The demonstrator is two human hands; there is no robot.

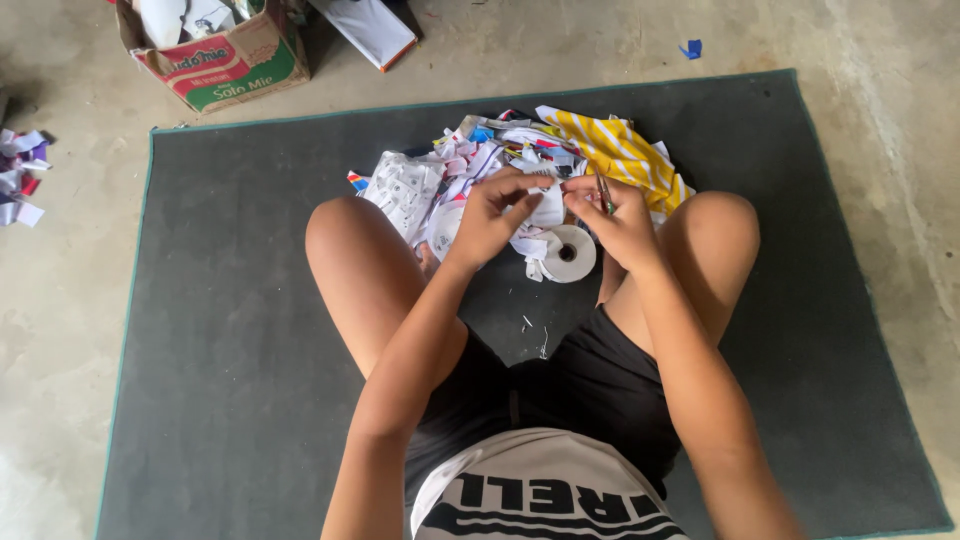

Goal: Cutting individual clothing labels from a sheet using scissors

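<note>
Matt dark felt-like mat (230, 300), rough concrete floor (70, 300), woven label tape (572, 252) (white, slightly glossy), cardboard box (225, 65).

Red-green cardboard box (222, 55), top left; white labels (405, 190) mid-mat.

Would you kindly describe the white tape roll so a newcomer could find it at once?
On the dark grey mat, look between the seated person's knees, just below the right hand. The white tape roll lies flat there, the only round, hollow-centred thing beside the heap of paper scraps.
</note>
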